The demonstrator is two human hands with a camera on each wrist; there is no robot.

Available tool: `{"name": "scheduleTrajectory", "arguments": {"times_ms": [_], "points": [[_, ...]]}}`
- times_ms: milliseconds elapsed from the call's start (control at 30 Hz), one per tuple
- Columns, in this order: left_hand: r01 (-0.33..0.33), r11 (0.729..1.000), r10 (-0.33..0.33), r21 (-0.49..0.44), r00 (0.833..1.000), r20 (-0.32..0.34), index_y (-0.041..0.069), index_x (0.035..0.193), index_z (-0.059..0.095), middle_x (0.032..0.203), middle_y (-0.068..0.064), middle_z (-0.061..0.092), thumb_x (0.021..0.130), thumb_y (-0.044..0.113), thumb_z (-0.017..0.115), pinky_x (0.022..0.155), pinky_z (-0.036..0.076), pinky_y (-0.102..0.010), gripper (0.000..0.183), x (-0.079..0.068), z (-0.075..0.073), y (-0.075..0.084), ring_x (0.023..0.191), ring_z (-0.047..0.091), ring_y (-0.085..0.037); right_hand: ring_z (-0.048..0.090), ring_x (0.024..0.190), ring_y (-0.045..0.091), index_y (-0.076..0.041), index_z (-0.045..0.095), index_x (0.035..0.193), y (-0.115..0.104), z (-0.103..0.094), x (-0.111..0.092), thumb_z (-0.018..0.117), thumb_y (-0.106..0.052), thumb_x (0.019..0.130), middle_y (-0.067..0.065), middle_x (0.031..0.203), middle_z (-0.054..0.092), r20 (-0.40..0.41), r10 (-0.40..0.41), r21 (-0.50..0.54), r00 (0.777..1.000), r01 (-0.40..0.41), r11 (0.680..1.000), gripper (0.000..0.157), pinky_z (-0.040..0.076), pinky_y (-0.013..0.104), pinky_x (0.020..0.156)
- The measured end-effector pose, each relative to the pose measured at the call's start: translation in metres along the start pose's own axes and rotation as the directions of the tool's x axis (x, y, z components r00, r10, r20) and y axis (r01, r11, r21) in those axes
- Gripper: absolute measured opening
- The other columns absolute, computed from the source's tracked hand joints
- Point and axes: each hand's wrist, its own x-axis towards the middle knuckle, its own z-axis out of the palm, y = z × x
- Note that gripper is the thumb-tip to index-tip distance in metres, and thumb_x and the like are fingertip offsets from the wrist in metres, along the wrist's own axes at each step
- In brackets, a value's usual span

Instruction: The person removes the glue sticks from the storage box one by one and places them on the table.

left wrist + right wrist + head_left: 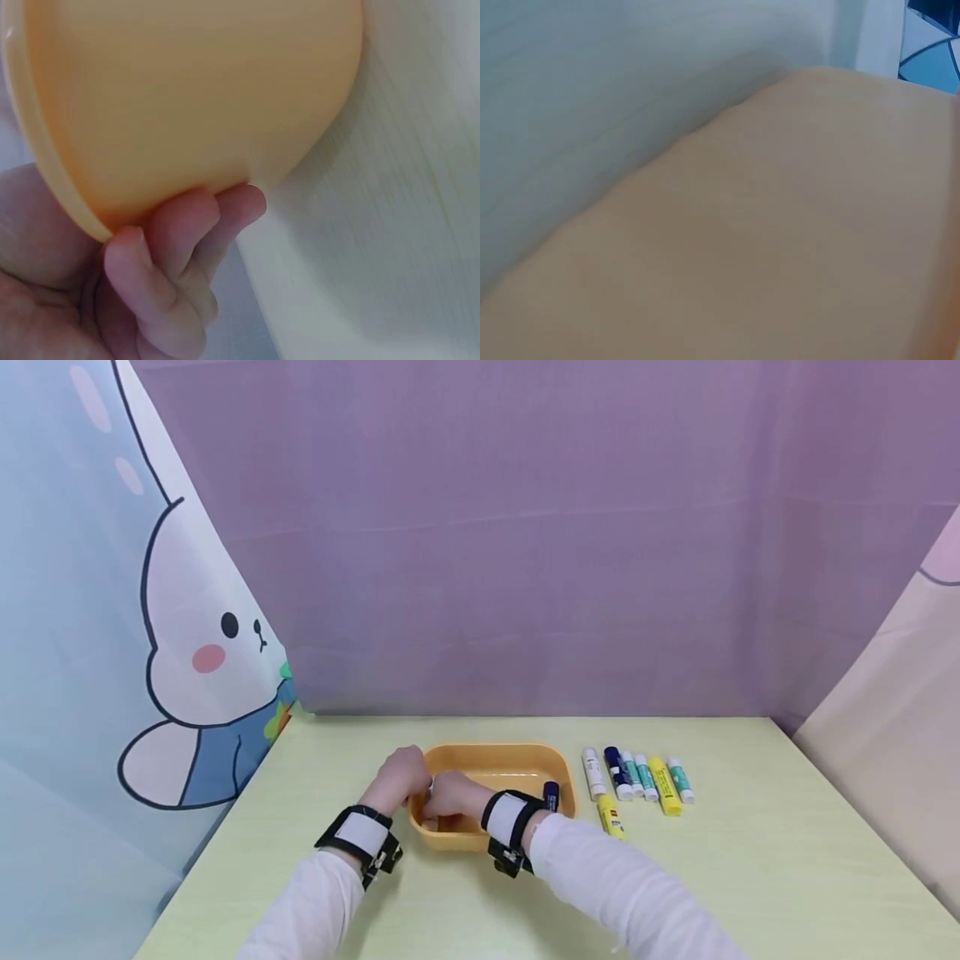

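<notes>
An orange-yellow plastic basin [517, 750] stands on the table. My left hand [405, 772] grips its left rim; in the left wrist view the fingers [180, 225] curl against the basin's outer wall [202, 90]. My right hand [459, 797] reaches down inside the basin at its left end, close by the left hand. A small whitish bit shows beside its knuckles, but I cannot tell whether the fingers hold anything. Only the basin's outer wall [742, 225] fills the right wrist view, with the hand out of sight. A navy glue stick [551, 795] stands inside the basin's right end, partly behind the right forearm.
Right of the basin lie several glue sticks: a white one [593, 773], a navy one [618, 772], teal-and-white ones [646, 777] and yellow ones [664, 785], one yellow stick [611, 817] nearer the basin. A purple cloth [525, 568] hangs behind the table.
</notes>
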Motion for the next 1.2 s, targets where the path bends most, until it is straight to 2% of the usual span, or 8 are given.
{"name": "scheduleTrajectory", "arguments": {"times_ms": [167,433,633,733,867,1067,1200], "points": [[0.012,1.000,-0.012,-0.014,1.000,0.008,0.000,0.077,0.057,0.064,-0.011,0.055,0.084,0.002,0.053,0.034,0.042,-0.024,0.008,-0.001,-0.001,0.002,0.041,0.053,-0.018,0.053,0.050,0.022,-0.001,0.066,0.063,-0.003,-0.001,-0.002,0.059,-0.002,0.078,0.003,0.051,0.046,0.005,0.031,0.040,1.000,-0.031,0.999,0.017,0.039,0.024,0.045],[0.021,1.000,-0.021,-0.010,1.000,0.009,0.000,0.078,0.056,0.064,-0.011,0.055,0.085,0.004,0.054,0.035,0.043,-0.024,0.008,-0.003,-0.003,0.002,0.041,0.053,-0.018,0.051,0.048,0.020,0.002,0.067,0.068,-0.005,0.001,-0.002,0.061,0.000,0.080,0.000,0.049,0.041,-0.008,0.040,0.081,0.999,-0.039,0.996,0.014,0.037,0.023,0.044],[0.020,1.000,-0.020,-0.003,1.000,0.008,0.000,0.078,0.056,0.064,-0.011,0.055,0.085,0.004,0.054,0.034,0.043,-0.024,0.008,-0.003,-0.002,0.002,0.041,0.053,-0.018,0.060,0.049,0.023,0.002,0.067,0.064,-0.003,0.002,0.001,0.062,-0.002,0.079,0.004,0.050,0.051,-0.042,0.041,0.041,0.998,-0.040,0.998,0.016,0.049,0.026,0.045],[0.020,1.000,-0.019,-0.011,1.000,0.011,0.000,0.079,0.056,0.065,-0.011,0.055,0.085,0.003,0.054,0.035,0.043,-0.024,0.006,-0.003,-0.002,0.002,0.042,0.053,-0.018,0.058,0.047,0.021,0.000,0.066,0.062,-0.001,0.002,0.001,0.062,-0.003,0.079,0.002,0.048,0.048,-0.035,0.041,0.041,0.999,-0.040,0.998,0.018,0.047,0.024,0.044],[0.015,1.000,-0.015,-0.021,1.000,0.012,0.000,0.079,0.055,0.065,-0.011,0.055,0.083,0.001,0.053,0.035,0.043,-0.024,0.004,-0.002,-0.002,0.002,0.042,0.053,-0.018,0.050,0.044,0.019,-0.002,0.063,0.060,0.000,0.000,-0.002,0.062,-0.002,0.081,0.000,0.047,0.040,-0.013,0.028,0.085,1.000,-0.027,0.996,0.021,0.036,0.021,0.042],[0.007,1.000,-0.007,-0.003,1.000,0.019,-0.002,0.081,0.056,0.064,-0.012,0.056,0.083,0.001,0.052,0.034,0.044,-0.024,0.005,-0.001,-0.001,0.002,0.040,0.054,-0.017,0.050,0.046,0.020,0.001,0.063,0.062,0.002,-0.004,-0.009,0.065,-0.004,0.080,0.004,0.051,0.047,-0.001,0.016,0.112,1.000,-0.016,0.994,0.019,0.037,0.022,0.044],[0.015,1.000,-0.015,0.004,1.000,0.025,-0.003,0.085,0.056,0.064,-0.012,0.057,0.085,0.002,0.052,0.035,0.045,-0.024,0.007,0.000,-0.002,0.002,0.041,0.055,-0.017,0.049,0.047,0.017,0.000,0.064,0.063,0.003,-0.010,-0.011,0.066,-0.010,0.081,0.003,0.052,0.050,0.013,0.044,0.064,0.999,-0.045,0.997,0.021,0.037,0.022,0.045]]}}
